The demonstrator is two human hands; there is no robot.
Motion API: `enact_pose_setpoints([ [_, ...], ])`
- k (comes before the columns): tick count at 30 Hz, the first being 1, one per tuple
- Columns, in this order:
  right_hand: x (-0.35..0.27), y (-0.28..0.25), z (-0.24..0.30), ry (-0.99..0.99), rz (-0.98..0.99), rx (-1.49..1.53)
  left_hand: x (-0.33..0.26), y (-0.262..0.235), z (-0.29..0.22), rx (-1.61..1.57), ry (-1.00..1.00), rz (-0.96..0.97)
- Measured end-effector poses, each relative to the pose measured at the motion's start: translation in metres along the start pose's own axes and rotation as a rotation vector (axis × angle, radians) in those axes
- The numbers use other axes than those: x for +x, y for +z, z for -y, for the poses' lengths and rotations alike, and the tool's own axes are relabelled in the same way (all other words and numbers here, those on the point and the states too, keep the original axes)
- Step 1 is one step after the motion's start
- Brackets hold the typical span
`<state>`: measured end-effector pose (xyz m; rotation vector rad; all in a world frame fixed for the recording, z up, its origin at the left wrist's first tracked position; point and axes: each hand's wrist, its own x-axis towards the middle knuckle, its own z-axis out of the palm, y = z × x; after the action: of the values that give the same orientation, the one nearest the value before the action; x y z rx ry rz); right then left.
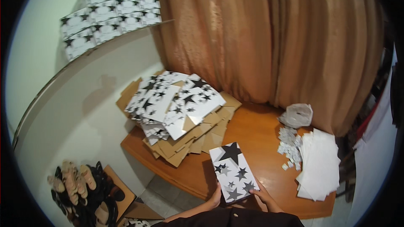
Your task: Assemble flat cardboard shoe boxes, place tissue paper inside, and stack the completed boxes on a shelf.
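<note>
Between my two hands is a white shoe box [234, 172] printed with black and grey stars, tilted over the near edge of the wooden table. My left hand [215, 196] grips its lower left side, the fingers partly hidden by the box. On the lower right corner lies the thumb of my right hand [261, 194], its other fingers out of sight behind the box. To the far left of the box, flattened star-printed cartons [185, 101] are piled with brown cardboard sheets [179, 153] under and among them.
Right on the table [252, 130] are white paper sheets [320, 166], small sachets [289, 147] and a clear plastic bag [298, 115]. Sandals [78, 180] are heaped at lower left. Stacked star-printed boxes [120, 6] fill a shelf [105, 44] above. A brown curtain [252, 38] hangs behind.
</note>
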<state>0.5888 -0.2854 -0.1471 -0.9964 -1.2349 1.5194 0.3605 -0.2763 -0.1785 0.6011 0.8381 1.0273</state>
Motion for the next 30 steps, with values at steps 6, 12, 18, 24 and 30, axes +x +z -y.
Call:
enact_pose_setpoints([
  [6, 0.027, 0.017, 0.082, -0.185, 0.251, -0.052, -0.033, 0.010, -0.024, 0.017, 0.254, -0.070],
  [12, 0.080, 0.080, 0.139, -0.429, 0.353, 0.099, -0.098, 0.048, -0.152, 0.491, 0.861, -0.088],
  [18, 0.131, 0.185, 0.220, -0.812, 0.346, 0.253, -0.158, 0.037, -0.282, 0.887, 1.106, -0.145],
  [24, 0.177, 0.293, 0.311, -1.189, 0.370, 0.284, -0.197, 0.026, -0.413, 0.761, 1.324, -0.085],
  [30, 0.217, 0.402, 0.379, -1.438, 0.311, 0.382, -0.226, -0.011, -0.529, 0.946, 1.596, -0.127],
])
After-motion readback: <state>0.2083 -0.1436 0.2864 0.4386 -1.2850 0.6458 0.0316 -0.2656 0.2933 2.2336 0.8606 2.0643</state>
